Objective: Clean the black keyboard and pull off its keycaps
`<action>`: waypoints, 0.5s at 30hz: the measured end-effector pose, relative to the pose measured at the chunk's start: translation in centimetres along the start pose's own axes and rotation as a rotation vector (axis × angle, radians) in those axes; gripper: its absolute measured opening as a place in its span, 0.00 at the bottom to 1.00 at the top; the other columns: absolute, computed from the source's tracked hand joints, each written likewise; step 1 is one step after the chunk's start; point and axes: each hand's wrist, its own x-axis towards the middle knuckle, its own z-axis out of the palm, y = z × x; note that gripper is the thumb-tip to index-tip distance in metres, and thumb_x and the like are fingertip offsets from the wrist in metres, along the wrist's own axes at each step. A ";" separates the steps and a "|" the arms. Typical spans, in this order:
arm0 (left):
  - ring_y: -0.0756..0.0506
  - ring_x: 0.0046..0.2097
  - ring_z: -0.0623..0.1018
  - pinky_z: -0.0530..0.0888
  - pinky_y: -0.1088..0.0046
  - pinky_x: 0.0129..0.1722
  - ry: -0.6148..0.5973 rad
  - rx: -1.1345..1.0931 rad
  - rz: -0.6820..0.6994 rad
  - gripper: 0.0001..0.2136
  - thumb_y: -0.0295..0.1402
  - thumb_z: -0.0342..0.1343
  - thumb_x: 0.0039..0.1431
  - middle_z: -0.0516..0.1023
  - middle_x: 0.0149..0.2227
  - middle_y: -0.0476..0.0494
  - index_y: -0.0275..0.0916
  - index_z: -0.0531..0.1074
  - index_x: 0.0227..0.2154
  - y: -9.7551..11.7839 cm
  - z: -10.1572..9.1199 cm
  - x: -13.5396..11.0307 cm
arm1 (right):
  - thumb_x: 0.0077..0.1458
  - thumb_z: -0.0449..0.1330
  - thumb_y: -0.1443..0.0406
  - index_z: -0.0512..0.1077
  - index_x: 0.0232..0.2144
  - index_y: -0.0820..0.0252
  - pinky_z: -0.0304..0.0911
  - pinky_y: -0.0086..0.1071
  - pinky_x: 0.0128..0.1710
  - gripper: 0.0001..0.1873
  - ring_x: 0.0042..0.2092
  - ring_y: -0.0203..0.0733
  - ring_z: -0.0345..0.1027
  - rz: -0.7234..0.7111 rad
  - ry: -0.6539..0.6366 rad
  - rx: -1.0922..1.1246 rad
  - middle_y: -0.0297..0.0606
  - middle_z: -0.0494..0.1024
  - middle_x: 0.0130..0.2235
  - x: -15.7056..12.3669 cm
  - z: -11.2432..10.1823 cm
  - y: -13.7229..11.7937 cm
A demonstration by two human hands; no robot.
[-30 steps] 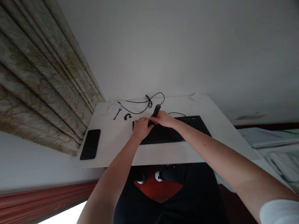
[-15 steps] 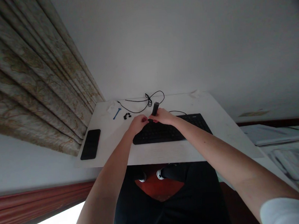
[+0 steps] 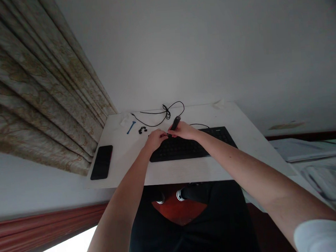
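My right hand (image 3: 183, 130) is closed around a thick black stick-shaped tool (image 3: 175, 122). Its upper end leans up and to the right, while its lower end sits among my fingertips. Close beside it, my left hand (image 3: 156, 138) has its fingers pinched together near the tool's lower end; what they hold, if anything, is too small to tell. Both hands are over the far left part of a black keyboard (image 3: 184, 151), which my right forearm partly covers. To the left of my hands lie several small black pieces (image 3: 142, 130), probably keycaps, and a slim blue tool (image 3: 131, 127).
A thin black cable (image 3: 156, 125) runs in loops along the back of the white table (image 3: 130, 163). At the table's left edge lies a black phone (image 3: 101, 162). A patterned curtain (image 3: 38, 81) hangs at the left, and papers (image 3: 310, 148) are stacked at the right.
The black tool has tilted further to the right in my right hand. My left fingers have drawn closer together beside its lower end.
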 end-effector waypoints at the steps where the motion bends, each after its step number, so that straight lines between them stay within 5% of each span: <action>1: 0.44 0.43 0.78 0.73 0.67 0.47 0.001 0.002 -0.004 0.09 0.34 0.58 0.63 0.81 0.39 0.42 0.39 0.81 0.41 0.0 0.0 0.0 | 0.54 0.69 0.62 0.79 0.30 0.61 0.71 0.26 0.29 0.07 0.27 0.36 0.74 0.014 0.003 0.043 0.37 0.81 0.27 0.0 0.0 0.0; 15: 0.42 0.45 0.78 0.72 0.66 0.47 0.010 0.075 0.001 0.10 0.35 0.56 0.64 0.81 0.40 0.42 0.41 0.81 0.42 0.6 0.3 0.2 | 0.52 0.70 0.68 0.76 0.29 0.64 0.75 0.28 0.29 0.06 0.25 0.35 0.74 0.144 0.048 0.274 0.37 0.79 0.25 0.5 0.2 0.5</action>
